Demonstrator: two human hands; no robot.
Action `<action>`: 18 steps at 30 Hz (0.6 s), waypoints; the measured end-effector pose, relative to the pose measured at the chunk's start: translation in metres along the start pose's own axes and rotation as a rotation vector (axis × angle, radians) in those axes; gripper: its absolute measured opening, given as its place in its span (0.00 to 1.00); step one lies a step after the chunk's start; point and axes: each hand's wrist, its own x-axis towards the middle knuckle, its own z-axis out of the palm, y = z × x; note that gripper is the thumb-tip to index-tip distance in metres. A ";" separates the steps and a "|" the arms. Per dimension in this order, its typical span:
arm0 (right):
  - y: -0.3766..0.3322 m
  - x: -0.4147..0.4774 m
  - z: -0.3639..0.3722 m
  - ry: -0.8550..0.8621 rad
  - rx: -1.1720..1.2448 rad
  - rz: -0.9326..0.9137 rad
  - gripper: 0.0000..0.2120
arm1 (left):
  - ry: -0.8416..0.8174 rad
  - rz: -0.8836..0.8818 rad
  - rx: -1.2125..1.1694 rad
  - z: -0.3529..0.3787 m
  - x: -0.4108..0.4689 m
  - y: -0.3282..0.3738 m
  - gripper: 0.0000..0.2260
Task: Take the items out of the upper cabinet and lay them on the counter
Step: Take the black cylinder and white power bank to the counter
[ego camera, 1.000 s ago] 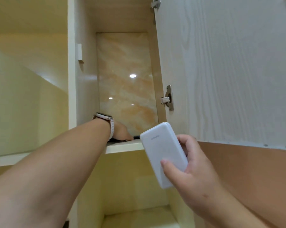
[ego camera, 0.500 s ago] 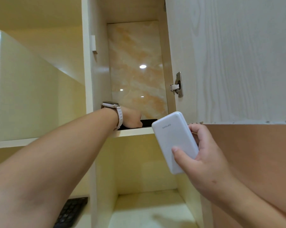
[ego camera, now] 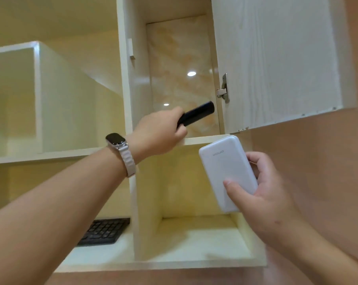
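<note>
Shelves (ego camera: 194,254) cream, door (ego camera: 277,58) open; left hand (ego camera: 159,132) grips black bar (ego camera: 196,115), right hand (ego camera: 264,194) clutches white power bank (ego camera: 225,171).

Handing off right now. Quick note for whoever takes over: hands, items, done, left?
Left hand grips one end of a black slim item, raised above the upper cabinet shelf, inside the open compartment.
Right hand holds the white power bank in front of the cubby below that shelf.
Done: both items are off the shelf and in hand.
Left: lay both on the counter, which is not in view. Whether more sits deeper on the shelf cannot be told.
</note>
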 end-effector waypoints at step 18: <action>0.022 -0.087 0.015 0.176 -0.066 0.264 0.15 | 0.045 -0.442 -1.250 0.080 -0.184 0.042 0.02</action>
